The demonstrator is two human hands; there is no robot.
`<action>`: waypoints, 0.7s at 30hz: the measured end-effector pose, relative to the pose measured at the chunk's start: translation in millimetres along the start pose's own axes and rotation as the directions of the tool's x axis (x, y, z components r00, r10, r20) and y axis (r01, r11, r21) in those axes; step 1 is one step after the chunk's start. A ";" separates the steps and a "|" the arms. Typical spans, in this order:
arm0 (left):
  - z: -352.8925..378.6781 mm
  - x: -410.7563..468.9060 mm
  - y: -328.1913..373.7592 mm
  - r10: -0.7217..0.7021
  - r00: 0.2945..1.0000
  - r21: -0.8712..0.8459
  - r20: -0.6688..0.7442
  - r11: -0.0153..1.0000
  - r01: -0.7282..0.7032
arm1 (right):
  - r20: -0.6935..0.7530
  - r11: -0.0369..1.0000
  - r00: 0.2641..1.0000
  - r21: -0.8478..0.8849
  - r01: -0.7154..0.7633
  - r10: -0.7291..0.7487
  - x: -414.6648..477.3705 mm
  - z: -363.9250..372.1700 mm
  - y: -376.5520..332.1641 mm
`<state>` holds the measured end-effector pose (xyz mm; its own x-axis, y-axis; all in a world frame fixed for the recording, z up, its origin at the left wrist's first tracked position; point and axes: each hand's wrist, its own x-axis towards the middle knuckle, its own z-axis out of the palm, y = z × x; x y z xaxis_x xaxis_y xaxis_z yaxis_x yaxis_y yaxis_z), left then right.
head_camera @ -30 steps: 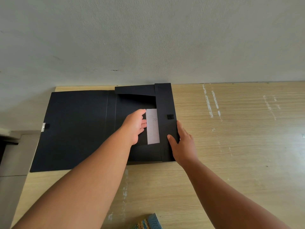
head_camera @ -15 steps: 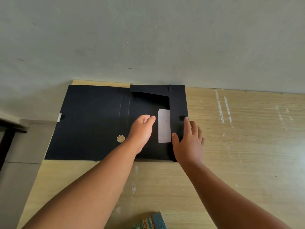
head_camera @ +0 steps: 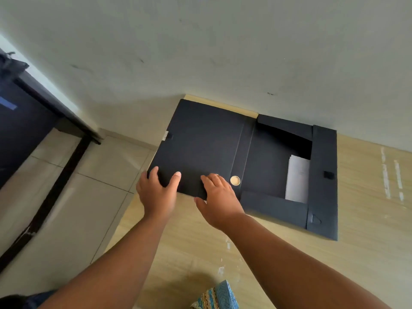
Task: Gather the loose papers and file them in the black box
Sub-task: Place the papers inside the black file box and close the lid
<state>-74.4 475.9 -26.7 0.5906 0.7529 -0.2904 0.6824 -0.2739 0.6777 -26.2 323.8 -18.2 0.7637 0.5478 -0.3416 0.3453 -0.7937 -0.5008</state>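
The black box (head_camera: 207,139) lies opened flat on the wooden table (head_camera: 367,253), its lid spread out to the left. White papers (head_camera: 297,179) lie inside its right half, partly tucked under the flaps. My left hand (head_camera: 157,194) rests on the lid's near left corner, with the thumb and one finger spread on top. Beside it, my right hand (head_camera: 219,198) lies flat with its fingers on the lid's near edge, just left of the round finger hole (head_camera: 235,181). Neither hand holds paper.
The table stands against a grey wall (head_camera: 223,52), and its left edge runs under the lid. Tiled floor (head_camera: 66,208) and a dark door frame (head_camera: 44,108) lie to the left. A blue patterned object (head_camera: 219,295) sits at the table's near edge.
Both hands left the papers and the right flap and moved left onto the lid's near edge. The camera swung left, bringing the floor and door into view.
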 end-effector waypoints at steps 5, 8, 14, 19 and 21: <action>-19.3 25.7 -13.0 -0.025 0.997 -0.072 0.076 0.997 0.031 | 0.019 0.992 0.994 0.074 -0.106 0.105 8.7 14.1 -2.9; -19.8 28.3 -13.9 0.023 0.995 -0.105 0.094 0.994 -0.013 | 0.021 0.992 0.993 0.047 -0.114 0.113 6.3 17.3 -1.9; -17.0 27.4 -16.4 0.057 0.995 -0.069 0.082 0.996 -0.051 | -0.011 0.990 0.992 -0.053 -0.129 0.129 4.8 14.6 -5.0; -20.5 50.1 -10.7 0.057 0.988 0.138 0.142 0.988 -0.076 | -0.022 0.981 0.993 -0.154 -0.120 0.118 4.7 12.1 -4.8; -20.4 58.7 -6.4 0.020 0.984 0.169 0.180 0.984 -0.051 | -0.020 0.975 0.995 -0.198 -0.102 0.100 6.4 10.8 -3.9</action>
<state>-52.8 534.1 -34.3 0.6718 0.6274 -0.3937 0.7145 -0.4090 0.5676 -28.5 333.2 -27.1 0.8051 0.4604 -0.3740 0.3668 -0.8819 -0.2960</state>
